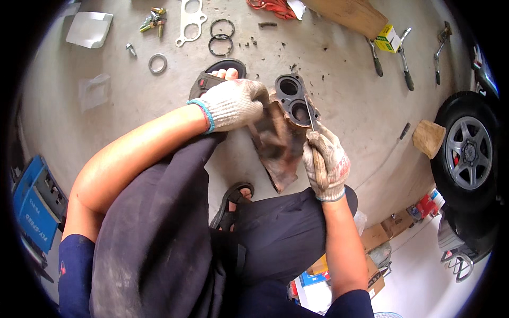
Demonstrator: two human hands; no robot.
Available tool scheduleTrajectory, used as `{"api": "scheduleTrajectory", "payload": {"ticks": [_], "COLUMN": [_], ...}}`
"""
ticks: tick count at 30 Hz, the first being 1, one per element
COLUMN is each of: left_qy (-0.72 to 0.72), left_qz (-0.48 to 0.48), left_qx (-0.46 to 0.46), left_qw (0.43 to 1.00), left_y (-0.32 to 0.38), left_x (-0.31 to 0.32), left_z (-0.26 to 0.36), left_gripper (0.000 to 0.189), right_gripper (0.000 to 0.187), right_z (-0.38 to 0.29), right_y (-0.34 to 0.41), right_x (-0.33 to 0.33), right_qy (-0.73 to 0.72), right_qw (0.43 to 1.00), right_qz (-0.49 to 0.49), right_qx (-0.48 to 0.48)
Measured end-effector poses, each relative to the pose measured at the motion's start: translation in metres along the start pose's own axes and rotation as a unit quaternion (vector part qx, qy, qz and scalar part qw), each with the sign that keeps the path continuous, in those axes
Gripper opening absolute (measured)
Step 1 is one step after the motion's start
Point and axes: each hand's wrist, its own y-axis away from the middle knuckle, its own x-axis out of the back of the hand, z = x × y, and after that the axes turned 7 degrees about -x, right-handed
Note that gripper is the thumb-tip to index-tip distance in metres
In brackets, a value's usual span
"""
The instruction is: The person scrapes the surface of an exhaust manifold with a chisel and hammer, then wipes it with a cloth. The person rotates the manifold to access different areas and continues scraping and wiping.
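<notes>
Both hands wear knitted work gloves. My right hand [327,163] is closed around the wooden handle of a thin-bladed tool [319,165], whose metal blade lies along the two-port flange. A rusty exhaust manifold [278,149] rests on the floor between my feet, its dark flange [293,95] pointing away from me. My left hand [238,103] is at the manifold's left side, fingers curled; whether they grip it cannot be told. Beyond my left foot lie two black rings [221,44], a pale metal gasket [191,30] and a metal ring [158,63].
Several bolts [153,22] and a white sheet [90,30] lie at the upper left. Ratchet wrenches [405,67] and a small yellow box [387,39] are at the upper right. A vehicle wheel [467,153] stands right; a blue case [37,202] is at the left.
</notes>
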Motion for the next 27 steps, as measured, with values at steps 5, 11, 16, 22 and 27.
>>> {"api": "scheduleTrajectory", "payload": {"ticks": [5, 11, 16, 22, 27], "left_qy": [0.000, -0.009, 0.012, 0.015, 0.033], "left_qz": [0.013, 0.016, 0.032, 0.068, 0.084], "left_qx": [-0.007, -0.009, -0.007, -0.007, -0.033], "left_qw": [1.000, 1.000, 0.999, 0.998, 0.995], "left_y": [-0.001, 0.006, 0.004, 0.002, 0.004], "left_x": [0.002, 0.002, -0.001, -0.007, -0.016], "left_z": [0.000, -0.008, -0.007, -0.013, -0.021], "left_gripper": [0.039, 0.038, 0.040, 0.038, 0.036], "right_gripper": [0.027, 0.021, 0.023, 0.025, 0.024], "right_z": [-0.011, -0.033, 0.002, 0.023, 0.020], "right_y": [-0.023, -0.063, -0.095, -0.146, -0.163], "right_x": [-0.003, 0.052, 0.072, 0.062, 0.076], "right_qy": [0.057, 0.085, -0.263, -0.272, -0.143], "right_qw": [0.997, 0.991, 0.914, 0.875, 0.883], "right_qz": [0.007, -0.105, -0.170, -0.311, -0.396], "right_qx": [0.045, 0.007, -0.256, -0.252, -0.208]}}
